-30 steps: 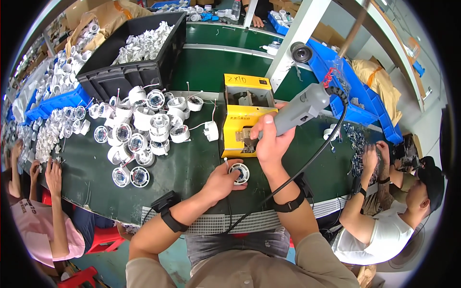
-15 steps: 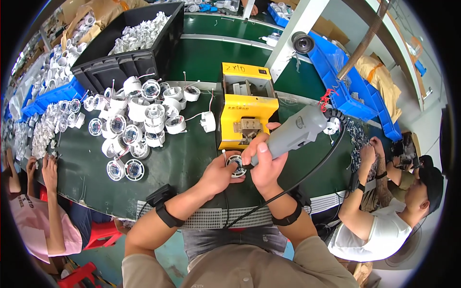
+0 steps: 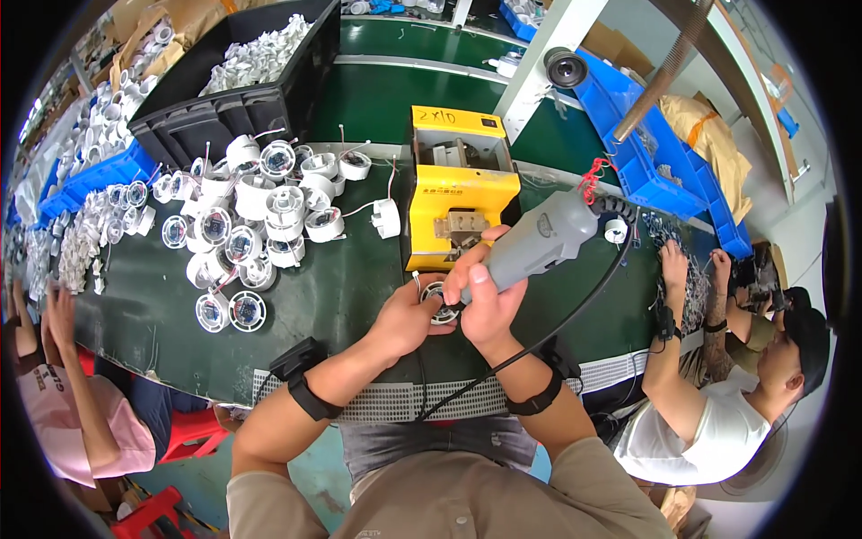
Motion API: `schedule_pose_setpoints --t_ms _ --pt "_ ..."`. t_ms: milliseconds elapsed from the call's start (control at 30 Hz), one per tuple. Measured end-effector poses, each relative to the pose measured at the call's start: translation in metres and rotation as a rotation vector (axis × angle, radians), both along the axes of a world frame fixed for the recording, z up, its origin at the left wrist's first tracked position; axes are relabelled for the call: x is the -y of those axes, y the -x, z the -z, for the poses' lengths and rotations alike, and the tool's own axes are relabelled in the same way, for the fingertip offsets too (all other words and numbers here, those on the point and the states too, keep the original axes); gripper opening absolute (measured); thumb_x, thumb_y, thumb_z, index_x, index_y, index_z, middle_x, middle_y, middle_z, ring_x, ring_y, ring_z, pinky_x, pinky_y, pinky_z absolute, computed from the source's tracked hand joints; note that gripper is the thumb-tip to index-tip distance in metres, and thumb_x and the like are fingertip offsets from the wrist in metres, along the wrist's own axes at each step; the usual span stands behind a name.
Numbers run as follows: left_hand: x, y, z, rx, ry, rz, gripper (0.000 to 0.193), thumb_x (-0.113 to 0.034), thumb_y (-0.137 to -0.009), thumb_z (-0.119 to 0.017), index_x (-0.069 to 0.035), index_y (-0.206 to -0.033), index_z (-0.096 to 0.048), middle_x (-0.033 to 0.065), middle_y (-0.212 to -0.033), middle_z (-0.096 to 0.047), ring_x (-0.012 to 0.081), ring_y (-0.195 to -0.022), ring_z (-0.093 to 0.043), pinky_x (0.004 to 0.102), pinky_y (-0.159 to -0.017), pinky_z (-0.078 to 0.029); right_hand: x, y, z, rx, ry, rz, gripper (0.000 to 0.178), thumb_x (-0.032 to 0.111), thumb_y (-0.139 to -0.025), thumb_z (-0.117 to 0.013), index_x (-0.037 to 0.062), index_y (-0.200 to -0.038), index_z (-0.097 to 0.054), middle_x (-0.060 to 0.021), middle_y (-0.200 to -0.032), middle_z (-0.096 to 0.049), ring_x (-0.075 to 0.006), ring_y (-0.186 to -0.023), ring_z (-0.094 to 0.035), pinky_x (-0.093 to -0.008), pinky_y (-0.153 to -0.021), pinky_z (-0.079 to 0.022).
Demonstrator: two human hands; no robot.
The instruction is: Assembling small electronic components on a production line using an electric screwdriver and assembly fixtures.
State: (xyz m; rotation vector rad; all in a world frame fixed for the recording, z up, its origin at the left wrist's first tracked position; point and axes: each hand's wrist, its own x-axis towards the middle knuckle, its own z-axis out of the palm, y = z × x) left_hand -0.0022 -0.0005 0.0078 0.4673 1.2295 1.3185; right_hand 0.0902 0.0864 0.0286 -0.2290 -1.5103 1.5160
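Small round lamp part (image 3: 440, 303) held flat on green worktop (image 3: 341, 296), just before yellow machine (image 3: 460, 184). Left hand (image 3: 409, 319) fingers pinched on its rim; right hand (image 3: 485, 301) fingers wrapped round grey electric screwdriver (image 3: 539, 242), tip down on part. Fastening step judged underway; steady vertical alignment needed.

Person seen from above: bare forearms and bare hands, the left hand (image 3: 406, 316) and the right hand (image 3: 482, 301) without gloves. Each wrist carries a black band; the band on the left wrist (image 3: 310, 395) bears a black box-shaped unit (image 3: 293, 356), the band on the right wrist (image 3: 537, 395) a similar black block. Short khaki sleeves (image 3: 269, 503) and grey-blue trousers (image 3: 431, 445) complete the clothing.
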Motion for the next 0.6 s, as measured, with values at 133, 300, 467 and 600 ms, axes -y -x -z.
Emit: schedule_pose_setpoints --t_ms 133,300,467,600 --pt "0.002 -0.004 -0.004 -0.048 -0.010 -0.021 0.035 -0.007 -0.102 -0.042 0.004 -0.134 -0.046 0.0142 -0.122 -0.057 0.0232 -0.106 -0.063 0.0362 -0.089 -0.059 0.007 -0.002 0.004 -0.052 -0.042 -0.033 0.042 0.019 -0.095 -0.056 -0.0001 -0.125 -0.033 -0.0082 -0.073 -0.052 -0.0129 -0.053 -0.050 -0.0276 -0.051 -0.046" --pt "0.012 0.024 0.004 -0.371 0.040 0.272 0.035 -0.010 -0.100 -0.049 0.003 -0.133 -0.049 0.0138 -0.116 -0.063 0.0232 -0.097 -0.068 0.0337 -0.076 -0.061 0.010 -0.008 0.012 -0.112 0.044 -0.233 0.053 0.017 -0.092 -0.064 -0.0005 -0.135 -0.038 -0.0040 -0.091 -0.060 -0.0111 -0.078 -0.059 -0.0265 -0.070 -0.049" --pt "0.038 0.101 -0.027 -1.177 0.145 -0.083 0.038 -0.013 -0.091 -0.050 -0.003 -0.126 -0.059 0.0137 -0.085 -0.070 0.0229 -0.055 -0.067 0.0325 -0.050 -0.052 -0.046 -0.039 0.001 0.397 0.078 0.472 0.041 0.031 -0.094 -0.064 -0.0010 -0.119 -0.060 -0.0119 -0.106 -0.066 -0.0209 -0.103 -0.063 -0.0362 -0.091 -0.050" --pt "0.052 0.113 -0.038 -1.608 0.246 -0.543 0.067 -0.030 -0.081 -0.071 -0.007 -0.140 -0.048 0.0277 -0.123 -0.058 0.0438 -0.111 -0.058 0.0493 -0.092 -0.048 -0.103 -0.041 0.035 0.907 -0.237 0.806 0.060 0.045 -0.082 -0.073 -0.0017 -0.117 -0.061 -0.0174 -0.112 -0.065 -0.0320 -0.108 -0.061 -0.0445 -0.094 -0.049"
